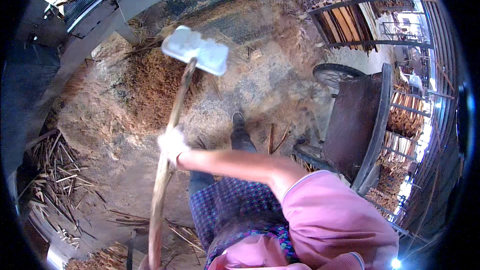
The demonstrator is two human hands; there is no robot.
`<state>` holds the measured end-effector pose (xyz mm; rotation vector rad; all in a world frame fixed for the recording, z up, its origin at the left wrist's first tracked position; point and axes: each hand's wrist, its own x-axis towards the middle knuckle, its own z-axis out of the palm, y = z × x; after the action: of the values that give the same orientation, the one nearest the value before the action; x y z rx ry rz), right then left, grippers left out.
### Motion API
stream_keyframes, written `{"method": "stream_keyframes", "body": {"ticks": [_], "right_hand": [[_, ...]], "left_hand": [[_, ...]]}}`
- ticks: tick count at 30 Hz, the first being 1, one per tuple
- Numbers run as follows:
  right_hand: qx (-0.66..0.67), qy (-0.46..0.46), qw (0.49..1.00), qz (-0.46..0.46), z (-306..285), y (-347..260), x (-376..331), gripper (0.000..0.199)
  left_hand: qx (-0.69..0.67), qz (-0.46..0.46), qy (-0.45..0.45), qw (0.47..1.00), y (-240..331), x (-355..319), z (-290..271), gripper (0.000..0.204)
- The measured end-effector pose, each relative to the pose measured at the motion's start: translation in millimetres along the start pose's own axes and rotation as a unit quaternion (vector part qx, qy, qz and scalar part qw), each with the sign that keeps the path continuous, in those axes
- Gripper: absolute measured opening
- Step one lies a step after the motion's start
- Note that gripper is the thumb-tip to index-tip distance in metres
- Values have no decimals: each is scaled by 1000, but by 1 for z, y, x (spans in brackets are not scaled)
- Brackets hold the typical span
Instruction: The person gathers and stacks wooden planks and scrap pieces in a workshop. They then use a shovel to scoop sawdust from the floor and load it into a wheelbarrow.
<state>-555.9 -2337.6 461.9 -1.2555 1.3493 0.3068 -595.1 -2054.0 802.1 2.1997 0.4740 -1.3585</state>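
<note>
My right hand [172, 145], in a white glove, is closed around the middle of a long rough wooden handle [162, 185]. The handle runs from the bottom edge of the picture up to a flat white scraper head [196, 50]. The head hangs over a brown heap of sawdust [150, 90] on the ground. My bare right forearm reaches across from a pink sleeve at the lower right. My left hand does not show; the handle's lower end leaves the picture at the bottom. One dark shoe [238, 119] stands on the dusty ground beside the heap.
A dark metal handcart [357, 125] with a spoked wheel [332, 75] stands close on the right. Metal racks of cut wooden sticks [345, 20] fill the upper right. A grey machine frame [100, 25] crosses the upper left. Loose wood splinters [55, 180] lie at the left.
</note>
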Motion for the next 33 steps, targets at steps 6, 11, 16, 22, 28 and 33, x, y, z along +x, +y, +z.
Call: {"method": "stream_keyframes", "body": {"ticks": [6, 11, 16, 22, 28, 33], "right_hand": [[65, -142, 985, 67, 9, 15, -109, 60], [249, -17, 968, 34, -128, 67, -39, 12], [235, 147, 960, 29, -300, 117, 104, 24], [234, 109, 964, 61, -270, 176, 138, 23], [260, 17, 964, 45, -28, 99, -21, 15], [266, -226, 933, 92, -2, -17, -192, 17]], "left_hand": [[79, -5, 7, 997, -73, -20, -86, 49], [125, 131, -86, 980, -58, 80, 16, 45], [136, 288, -168, 933, 71, 132, 168, 44], [266, 214, -118, 932, 64, 108, 163, 58], [185, 169, 47, 967, 19, -21, -18, 47], [188, 57, 241, 950, -20, -179, -78, 54]]}}
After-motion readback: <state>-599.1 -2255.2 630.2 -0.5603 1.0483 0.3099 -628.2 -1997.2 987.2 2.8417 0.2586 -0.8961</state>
